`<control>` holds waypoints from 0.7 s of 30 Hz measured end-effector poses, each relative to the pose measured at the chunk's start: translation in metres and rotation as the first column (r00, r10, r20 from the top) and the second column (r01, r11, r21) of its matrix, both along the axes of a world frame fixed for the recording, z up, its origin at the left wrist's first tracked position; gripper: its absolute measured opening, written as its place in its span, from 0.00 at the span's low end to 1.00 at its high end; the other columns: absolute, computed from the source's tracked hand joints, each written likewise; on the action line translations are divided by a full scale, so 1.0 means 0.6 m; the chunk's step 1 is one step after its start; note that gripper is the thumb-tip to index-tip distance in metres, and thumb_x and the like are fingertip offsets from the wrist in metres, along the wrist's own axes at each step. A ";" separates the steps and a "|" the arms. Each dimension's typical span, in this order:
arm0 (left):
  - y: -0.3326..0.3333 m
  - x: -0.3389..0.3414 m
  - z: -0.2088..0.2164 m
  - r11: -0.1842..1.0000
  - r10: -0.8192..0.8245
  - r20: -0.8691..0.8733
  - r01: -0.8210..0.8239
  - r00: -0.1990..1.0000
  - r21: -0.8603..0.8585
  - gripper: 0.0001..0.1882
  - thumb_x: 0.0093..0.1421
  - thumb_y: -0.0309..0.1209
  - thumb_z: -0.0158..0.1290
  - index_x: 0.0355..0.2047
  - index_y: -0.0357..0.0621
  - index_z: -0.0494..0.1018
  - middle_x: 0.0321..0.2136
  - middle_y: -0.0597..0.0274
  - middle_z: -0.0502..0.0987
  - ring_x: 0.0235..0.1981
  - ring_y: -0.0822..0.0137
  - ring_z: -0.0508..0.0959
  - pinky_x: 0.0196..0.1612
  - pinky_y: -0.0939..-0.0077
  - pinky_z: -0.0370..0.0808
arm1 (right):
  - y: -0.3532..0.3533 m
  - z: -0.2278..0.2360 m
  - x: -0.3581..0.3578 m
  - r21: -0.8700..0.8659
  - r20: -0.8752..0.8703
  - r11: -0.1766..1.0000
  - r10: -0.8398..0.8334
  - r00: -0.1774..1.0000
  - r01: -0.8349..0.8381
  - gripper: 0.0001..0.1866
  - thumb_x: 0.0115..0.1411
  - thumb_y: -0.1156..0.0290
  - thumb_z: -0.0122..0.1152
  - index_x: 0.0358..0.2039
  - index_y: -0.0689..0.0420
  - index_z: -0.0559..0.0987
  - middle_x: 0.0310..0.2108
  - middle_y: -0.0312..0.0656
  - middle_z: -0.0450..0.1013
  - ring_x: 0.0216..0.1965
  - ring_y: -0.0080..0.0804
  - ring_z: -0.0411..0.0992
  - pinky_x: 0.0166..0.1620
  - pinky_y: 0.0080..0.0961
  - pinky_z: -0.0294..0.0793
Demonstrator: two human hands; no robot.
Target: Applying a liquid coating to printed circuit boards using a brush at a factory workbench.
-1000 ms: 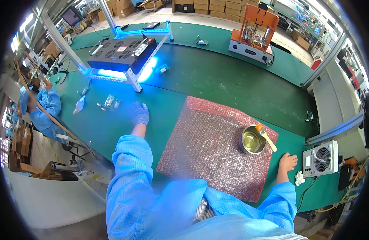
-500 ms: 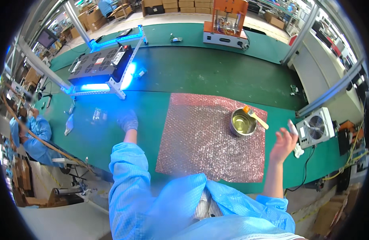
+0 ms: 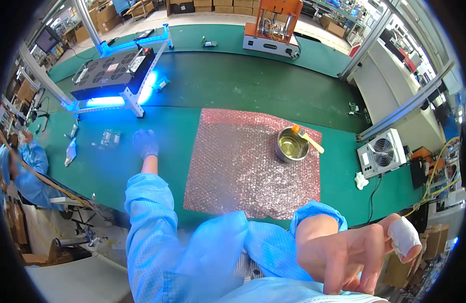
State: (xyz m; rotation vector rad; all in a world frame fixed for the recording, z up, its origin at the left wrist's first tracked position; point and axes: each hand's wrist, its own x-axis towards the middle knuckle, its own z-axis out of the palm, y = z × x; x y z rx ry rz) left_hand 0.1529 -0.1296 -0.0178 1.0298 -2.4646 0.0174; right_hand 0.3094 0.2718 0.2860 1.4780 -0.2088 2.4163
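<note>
Left of the bubble wrap point(image 3: 243, 177), the circuit board point(image 3: 111, 137) looks light, fragile; hold its edges. Left hand point(image 3: 145, 143): can't tell its grip; right hand point(image 3: 341, 252): loosely curled, apparently empty.

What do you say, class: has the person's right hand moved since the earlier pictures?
Yes: the right hand, earlier beside the white fan unit, has moved away from it, back toward the person and closer to the camera.

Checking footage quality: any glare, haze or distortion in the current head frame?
Head view: blue glare beneath the black fan unit; bluish haze over the left hand; glints on the pink bubble wrap; fisheye bending of the green table's far edge.
</note>
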 end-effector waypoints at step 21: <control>0.004 0.000 0.003 0.997 -0.010 0.099 0.002 0.995 0.083 0.24 0.61 0.45 0.39 0.48 0.39 0.66 0.50 0.48 0.67 0.55 0.53 0.64 0.57 0.61 0.60 | -0.001 0.004 -0.019 0.016 -0.108 0.999 -0.045 0.993 0.047 0.22 0.53 0.71 0.54 0.45 0.58 0.57 0.45 0.47 0.53 0.37 0.36 0.60 0.29 0.35 0.73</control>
